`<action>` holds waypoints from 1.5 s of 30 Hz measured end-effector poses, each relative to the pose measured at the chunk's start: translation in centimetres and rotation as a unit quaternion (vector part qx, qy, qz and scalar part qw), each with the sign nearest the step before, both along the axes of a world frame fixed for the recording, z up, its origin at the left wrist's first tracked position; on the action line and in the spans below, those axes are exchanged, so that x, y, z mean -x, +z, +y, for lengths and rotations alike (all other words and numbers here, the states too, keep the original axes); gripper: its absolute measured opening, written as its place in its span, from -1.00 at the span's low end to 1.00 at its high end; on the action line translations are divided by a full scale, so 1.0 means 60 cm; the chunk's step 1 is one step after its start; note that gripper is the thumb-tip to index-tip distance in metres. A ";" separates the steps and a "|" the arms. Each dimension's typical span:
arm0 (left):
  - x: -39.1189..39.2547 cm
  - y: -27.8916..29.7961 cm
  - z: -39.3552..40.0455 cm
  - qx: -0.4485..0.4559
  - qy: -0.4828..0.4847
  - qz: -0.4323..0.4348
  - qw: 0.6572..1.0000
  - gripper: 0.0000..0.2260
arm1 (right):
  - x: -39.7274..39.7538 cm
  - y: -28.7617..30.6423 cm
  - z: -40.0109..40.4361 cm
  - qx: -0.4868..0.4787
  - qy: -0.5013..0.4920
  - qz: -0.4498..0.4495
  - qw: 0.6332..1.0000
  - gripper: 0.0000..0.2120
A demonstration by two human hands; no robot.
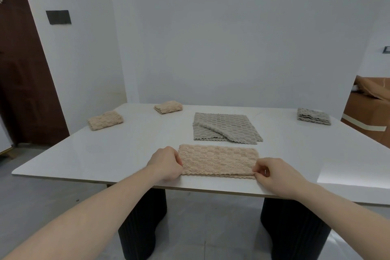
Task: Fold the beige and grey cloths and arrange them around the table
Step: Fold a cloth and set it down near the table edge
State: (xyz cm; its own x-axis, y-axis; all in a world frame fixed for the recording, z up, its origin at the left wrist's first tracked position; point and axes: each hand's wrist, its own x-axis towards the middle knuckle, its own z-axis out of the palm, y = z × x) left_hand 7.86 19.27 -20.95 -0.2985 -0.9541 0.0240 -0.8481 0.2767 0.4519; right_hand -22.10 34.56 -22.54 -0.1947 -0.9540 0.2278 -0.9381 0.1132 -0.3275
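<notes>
A beige cloth, folded once into a long strip, lies near the front edge of the white table. My left hand pinches its left end and my right hand pinches its right front corner. Behind it a grey cloth lies spread flat with one corner flapped over. Two small folded beige cloths sit at the far left, one nearer the left edge and one at the back. A folded grey cloth rests at the far right.
The table stands on two dark ribbed legs against a white wall. A brown door is at the left. A cardboard box stands to the right of the table.
</notes>
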 end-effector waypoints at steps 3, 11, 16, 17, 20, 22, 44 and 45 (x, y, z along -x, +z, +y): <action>0.003 -0.004 0.003 0.011 0.006 -0.001 1.000 -0.87 | -0.007 -0.002 0.003 -0.008 -0.014 -0.020 1.000 -0.94; 0.006 0.004 0.023 0.062 0.004 -0.011 0.998 -0.91 | -0.013 0.009 0.011 -0.001 -0.034 -0.071 0.997 -0.96; 0.040 0.009 0.029 0.120 -0.089 0.047 0.988 -0.90 | -0.027 0.024 -0.027 0.109 -0.075 -0.141 0.981 -0.87; 0.050 0.007 0.029 0.125 -0.122 0.039 0.984 -0.82 | -0.030 0.023 -0.039 0.111 -0.072 -0.138 0.982 -0.82; 0.080 -0.004 0.022 0.132 -0.190 -0.020 0.973 -0.58 | -0.041 0.014 -0.076 0.060 -0.046 -0.094 0.993 -0.67; 0.099 -0.013 0.015 0.115 -0.197 -0.056 0.972 -0.48 | -0.046 -0.001 -0.100 0.007 -0.040 -0.036 0.999 -0.58; 0.144 -0.046 -0.119 0.003 -0.130 -0.144 0.981 -0.21 | 0.018 -0.046 -0.221 -0.122 -0.040 0.034 0.991 -0.37; 0.135 -0.046 -0.127 -0.005 -0.123 -0.137 0.983 -0.22 | 0.020 -0.044 -0.221 -0.121 -0.038 0.030 0.991 -0.37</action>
